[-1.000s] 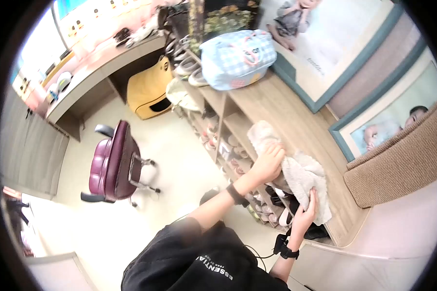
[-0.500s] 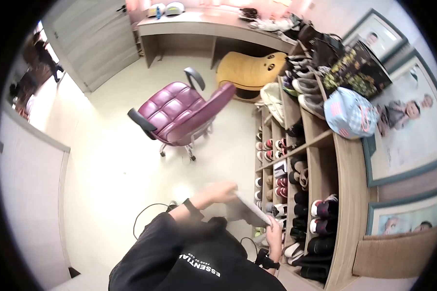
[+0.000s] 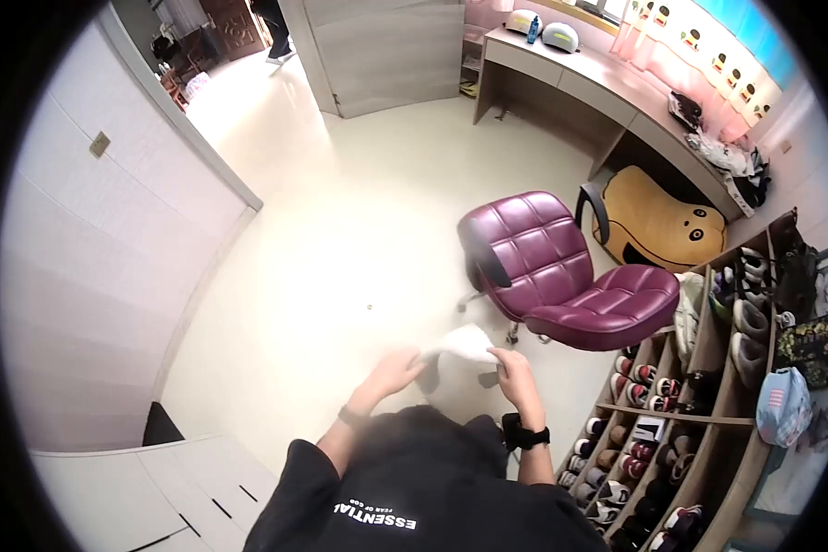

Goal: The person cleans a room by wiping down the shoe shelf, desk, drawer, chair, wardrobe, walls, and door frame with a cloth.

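A soft-looking white piece point(image 3: 467, 343), perhaps a folded cloth, stretches between my two hands in front of my black shirt. Its left end is blurred. My left hand point(image 3: 397, 371) pinches that end, while my right hand point(image 3: 515, 373) has its fingers closed on the opposite end. A dark grey shape shows beneath the piece, and whether it belongs to it I cannot tell. The purple office chair point(image 3: 561, 267) stands just beyond my right hand, apart from it.
A shoe rack point(image 3: 672, 419) with many shoes lines the right side, a light blue cap point(image 3: 783, 405) on top. Further back are a yellow cushion point(image 3: 658, 216) and a long desk point(image 3: 589, 87). A white cabinet point(image 3: 156, 488) is at lower left. A person's leg point(image 3: 274, 32) shows beyond the doorway.
My view and body have turned left, so the chair and rack appear further right. Both hands still hold the white piece, which has gone from slanted to roughly level.
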The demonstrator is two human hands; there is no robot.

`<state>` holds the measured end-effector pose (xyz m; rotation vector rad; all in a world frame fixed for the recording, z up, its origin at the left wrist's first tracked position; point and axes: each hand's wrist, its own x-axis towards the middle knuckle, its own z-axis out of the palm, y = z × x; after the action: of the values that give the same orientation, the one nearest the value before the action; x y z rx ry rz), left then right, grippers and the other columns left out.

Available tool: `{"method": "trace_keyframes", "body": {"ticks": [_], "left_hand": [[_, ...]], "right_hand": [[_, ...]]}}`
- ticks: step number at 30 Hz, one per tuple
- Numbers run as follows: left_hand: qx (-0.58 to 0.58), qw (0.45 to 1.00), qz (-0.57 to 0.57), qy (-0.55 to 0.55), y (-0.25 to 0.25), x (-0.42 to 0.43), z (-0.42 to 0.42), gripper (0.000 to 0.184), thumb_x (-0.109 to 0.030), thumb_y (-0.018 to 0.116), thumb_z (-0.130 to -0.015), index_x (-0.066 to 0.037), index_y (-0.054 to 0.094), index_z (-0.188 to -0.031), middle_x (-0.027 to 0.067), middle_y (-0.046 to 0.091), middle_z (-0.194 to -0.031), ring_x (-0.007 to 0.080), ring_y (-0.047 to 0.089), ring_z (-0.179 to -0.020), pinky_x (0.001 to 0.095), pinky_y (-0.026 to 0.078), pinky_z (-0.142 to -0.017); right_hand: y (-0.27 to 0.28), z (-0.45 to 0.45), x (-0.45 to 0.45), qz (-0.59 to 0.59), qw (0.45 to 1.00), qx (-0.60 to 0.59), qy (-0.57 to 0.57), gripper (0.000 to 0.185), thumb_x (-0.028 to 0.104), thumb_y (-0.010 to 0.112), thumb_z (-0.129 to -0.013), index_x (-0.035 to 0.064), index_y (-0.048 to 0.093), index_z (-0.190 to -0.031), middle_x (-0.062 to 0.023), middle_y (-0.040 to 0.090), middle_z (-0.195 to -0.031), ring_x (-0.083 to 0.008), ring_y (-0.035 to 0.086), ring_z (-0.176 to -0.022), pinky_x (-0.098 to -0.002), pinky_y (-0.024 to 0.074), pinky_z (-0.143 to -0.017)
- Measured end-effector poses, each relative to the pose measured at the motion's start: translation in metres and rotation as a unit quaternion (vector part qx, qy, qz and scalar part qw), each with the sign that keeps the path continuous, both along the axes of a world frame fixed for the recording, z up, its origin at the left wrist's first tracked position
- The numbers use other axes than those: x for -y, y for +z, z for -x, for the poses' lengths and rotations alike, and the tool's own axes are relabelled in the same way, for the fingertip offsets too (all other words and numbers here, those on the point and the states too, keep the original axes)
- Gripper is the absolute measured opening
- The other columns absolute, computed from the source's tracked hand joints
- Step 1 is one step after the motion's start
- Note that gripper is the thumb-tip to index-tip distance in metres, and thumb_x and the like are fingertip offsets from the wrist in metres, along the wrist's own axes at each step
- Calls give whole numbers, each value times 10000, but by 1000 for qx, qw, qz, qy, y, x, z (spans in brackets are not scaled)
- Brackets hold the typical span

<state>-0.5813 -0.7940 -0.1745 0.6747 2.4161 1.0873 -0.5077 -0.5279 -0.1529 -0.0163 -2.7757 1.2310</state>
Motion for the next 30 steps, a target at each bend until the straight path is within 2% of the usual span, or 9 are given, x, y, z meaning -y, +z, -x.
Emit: {"method": "trace_keyframes", "body": {"ticks": [1,3,11,15,18,19,22,24,30], "left_hand": [[62,997,39,21,19,15,12,320,-291,520,-851,3,565,-968,212,582,-935,376,553,-870,415,442,-770],[121,985,-48,113,26,30,31,281,-255,526,-849,0,567,-959,206,586,-955,347,569,-889,397,445,-770],[171,979,-100,54,-27,-31,155,290,-296,545,-875,-6,552,-888,163,593,-779,260,574,-739,356,442,-682],[188,978,-85,-8,-60,-65,245,306,-332,518,-901,-28,544,-872,48,512,-662,121,484,-647,284,414,-597],[187,981,-44,-17,-76,-75,324,326,-349,506,-902,-26,554,-891,87,553,-699,176,547,-686,312,435,-634],[143,988,-46,-38,-79,-75,352,350,-360,493,-905,-16,559,-917,125,581,-741,212,569,-724,338,445,-667],[144,986,13,-84,-76,-74,438,363,-359,480,-912,-6,563,-932,148,591,-772,228,567,-740,356,447,-692],[137,985,21,-103,-62,-82,477,386,-351,488,-892,22,555,-966,229,600,-864,360,582,-824,395,447,-728],[254,959,22,-125,-88,-101,561,379,-340,485,-901,25,562,-971,164,612,-842,252,585,-795,361,449,-718]], "right_hand": [[-4,23,14,15,1000,-8,-2,314,-35,491,-740,25,607,-1026,-202,616,-936,-360,574,-903,-405,447,-797],[-12,57,26,70,995,69,7,278,-20,502,-744,8,606,-1000,-209,621,-856,-363,597,-815,-394,470,-731],[-71,195,-10,-48,972,18,-230,172,103,532,-784,41,611,-924,-153,618,-906,-343,563,-921,-420,420,-822],[-159,275,-20,-53,946,59,-314,313,148,506,-831,41,548,-1122,-144,564,-1104,-316,511,-1049,-413,372,-913],[-214,339,0,-148,898,193,-366,444,261,550,-827,92,494,-1233,-147,471,-1246,-325,408,-1177,-430,256,-1029],[-211,359,7,-189,888,171,-382,419,265,540,-836,95,499,-1216,-153,508,-1167,-325,439,-1115,-437,263,-1005],[-212,419,5,-127,901,137,-391,262,238,518,-846,84,539,-1057,-142,551,-965,-330,504,-929,-442,368,-855],[-209,447,-3,-100,914,181,-350,228,228,503,-847,65,543,-1002,-171,565,-949,-373,540,-885,-475,427,-779],[-276,507,-43,76,941,244,-221,301,180,402,-830,7,557,-1021,-257,589,-1018,-401,562,-967,-473,443,-848]]}}
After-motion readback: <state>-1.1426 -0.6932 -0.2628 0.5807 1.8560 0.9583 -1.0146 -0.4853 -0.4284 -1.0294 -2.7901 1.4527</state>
